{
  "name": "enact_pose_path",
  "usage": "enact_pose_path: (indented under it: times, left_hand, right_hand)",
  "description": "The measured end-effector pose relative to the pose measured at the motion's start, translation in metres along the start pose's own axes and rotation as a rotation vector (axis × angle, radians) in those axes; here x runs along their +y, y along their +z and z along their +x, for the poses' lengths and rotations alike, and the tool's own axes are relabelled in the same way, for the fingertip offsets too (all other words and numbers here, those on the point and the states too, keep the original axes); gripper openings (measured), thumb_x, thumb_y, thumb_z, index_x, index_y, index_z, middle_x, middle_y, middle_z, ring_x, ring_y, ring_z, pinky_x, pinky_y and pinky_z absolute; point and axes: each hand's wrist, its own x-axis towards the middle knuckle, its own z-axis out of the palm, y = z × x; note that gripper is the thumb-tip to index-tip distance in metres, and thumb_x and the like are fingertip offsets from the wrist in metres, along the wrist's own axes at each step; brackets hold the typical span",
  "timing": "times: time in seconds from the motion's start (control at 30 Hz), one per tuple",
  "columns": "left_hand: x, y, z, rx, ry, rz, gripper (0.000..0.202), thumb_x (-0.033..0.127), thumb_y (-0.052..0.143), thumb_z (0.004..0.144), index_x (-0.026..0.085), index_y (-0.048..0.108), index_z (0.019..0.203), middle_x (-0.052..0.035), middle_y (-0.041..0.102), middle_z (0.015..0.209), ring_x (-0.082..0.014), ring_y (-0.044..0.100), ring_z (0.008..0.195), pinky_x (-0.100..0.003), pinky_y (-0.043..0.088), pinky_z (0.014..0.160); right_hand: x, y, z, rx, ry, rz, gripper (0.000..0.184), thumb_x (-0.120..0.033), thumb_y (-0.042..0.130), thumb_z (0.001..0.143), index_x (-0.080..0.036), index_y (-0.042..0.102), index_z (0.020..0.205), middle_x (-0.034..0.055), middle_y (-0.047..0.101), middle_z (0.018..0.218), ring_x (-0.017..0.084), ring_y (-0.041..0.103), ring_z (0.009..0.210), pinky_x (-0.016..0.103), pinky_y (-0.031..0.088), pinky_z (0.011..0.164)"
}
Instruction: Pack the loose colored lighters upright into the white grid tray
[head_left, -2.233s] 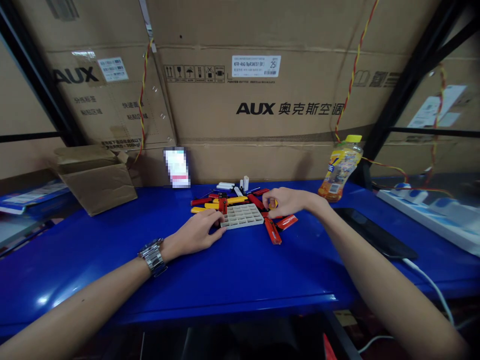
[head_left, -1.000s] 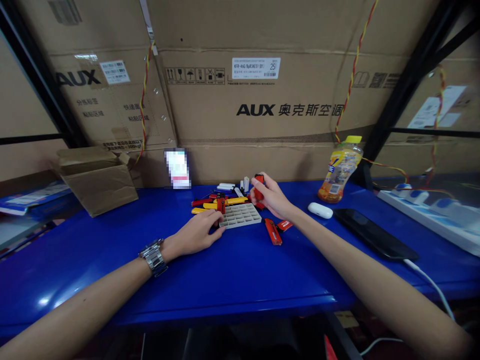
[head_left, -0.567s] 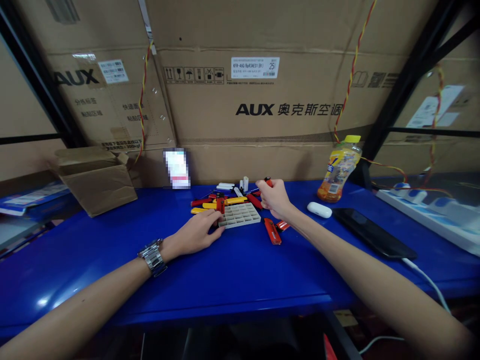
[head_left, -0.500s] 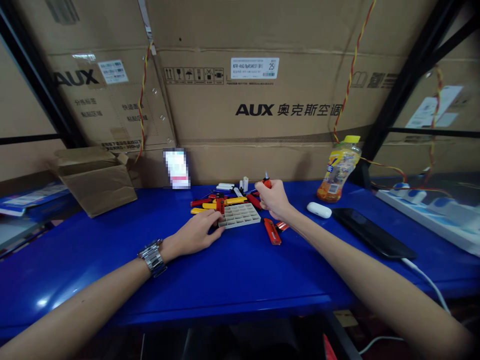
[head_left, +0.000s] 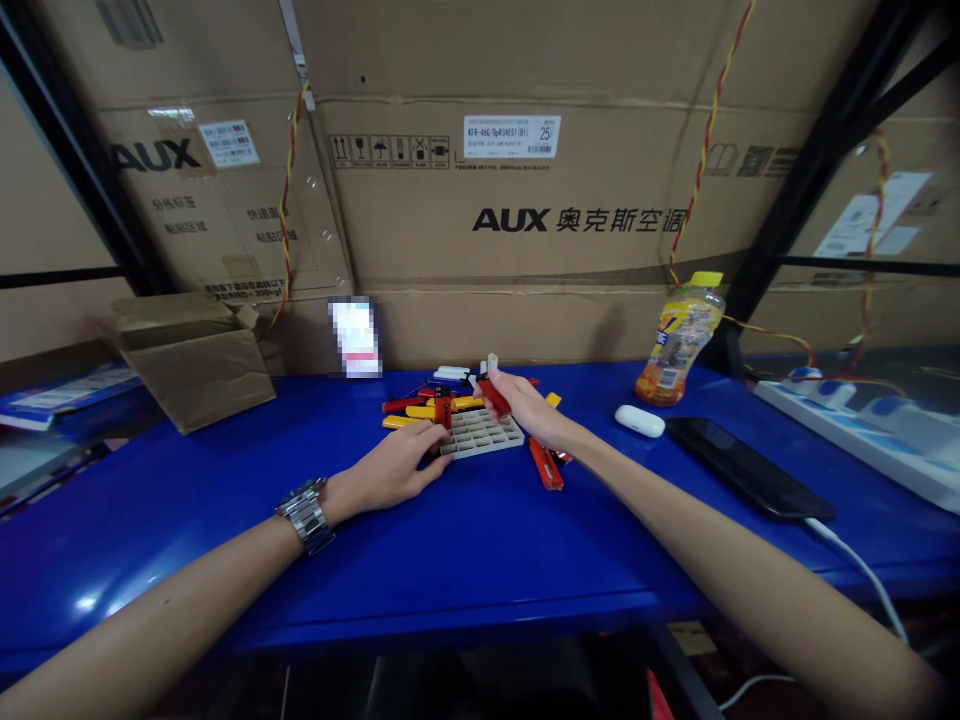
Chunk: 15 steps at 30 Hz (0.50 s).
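Note:
A grey tray of small square cells (head_left: pixel 480 432) lies on the blue table (head_left: pixel 480 540). My left hand (head_left: pixel 394 466) rests flat against its left edge, fingers curled on the tray's corner. My right hand (head_left: pixel 525 408) is closed on a red lighter (head_left: pixel 495 394), held just over the tray's far right side. One red lighter (head_left: pixel 442 410) stands in a cell at the tray's far left corner. Several loose red, yellow and white lighters (head_left: pixel 420 408) lie behind and beside the tray, and two red ones (head_left: pixel 543 463) lie right of it.
A yellow drink bottle (head_left: pixel 679 338) stands at the back right, with a white earbud case (head_left: pixel 640 421) and a black phone (head_left: pixel 742 465) on a white cable near it. An open cardboard box (head_left: pixel 193 360) sits at the left. Large cartons (head_left: pixel 525 200) wall the back.
My right hand picked a red lighter from the pile, raised it and lit it briefly, then brought it left and down to the tray. My left hand stayed on the tray.

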Motion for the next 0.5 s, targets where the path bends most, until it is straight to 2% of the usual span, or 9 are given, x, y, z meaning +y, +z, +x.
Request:
enact_pose_path:
  times: [0.1, 0.2, 0.37, 0.5]
  left_hand:
    - [0.000, 0.000, 0.000, -0.006, 0.009, 0.001, 0.010, 0.026, 0.048, 0.092, 0.017, 0.053, 0.095, -0.0057, 0.059, 0.088, -0.0184, 0.055, 0.077, -0.030, 0.045, 0.068]
    - [0.000, 0.000, 0.000, -0.002, 0.019, -0.002, 0.008, 0.024, 0.048, 0.092, 0.017, 0.053, 0.092, -0.0050, 0.059, 0.085, -0.0178, 0.054, 0.074, -0.029, 0.044, 0.065]
    - [0.001, 0.001, 0.000, 0.027, 0.028, -0.025, 0.009, 0.021, 0.049, 0.090, 0.018, 0.052, 0.082, -0.0023, 0.059, 0.075, -0.0144, 0.052, 0.064, -0.026, 0.041, 0.058]
    - [0.003, 0.001, -0.001, 0.067, 0.004, -0.079, 0.006, 0.020, 0.051, 0.087, 0.017, 0.055, 0.084, 0.0001, 0.059, 0.069, -0.0115, 0.051, 0.057, -0.024, 0.040, 0.054]
  right_hand:
    - [-0.005, 0.008, -0.004, -0.081, -0.077, -0.072, 0.040, -0.058, 0.051, 0.087, -0.019, 0.055, 0.079, -0.0014, 0.049, 0.066, 0.011, 0.046, 0.058, 0.026, 0.039, 0.055]
    - [-0.008, 0.014, -0.007, -0.085, -0.182, -0.187, 0.032, -0.049, 0.062, 0.083, -0.019, 0.056, 0.075, -0.0031, 0.047, 0.065, 0.010, 0.042, 0.058, 0.025, 0.035, 0.054]
    - [-0.002, 0.016, -0.003, -0.070, -0.200, -0.200, 0.028, -0.045, 0.061, 0.084, -0.018, 0.063, 0.080, -0.0023, 0.052, 0.066, 0.010, 0.043, 0.057, 0.024, 0.035, 0.053]
    - [0.004, 0.014, -0.001, 0.024, -0.215, -0.228, 0.026, -0.044, 0.063, 0.083, -0.018, 0.063, 0.084, -0.0015, 0.055, 0.066, 0.011, 0.046, 0.056, 0.025, 0.038, 0.052]
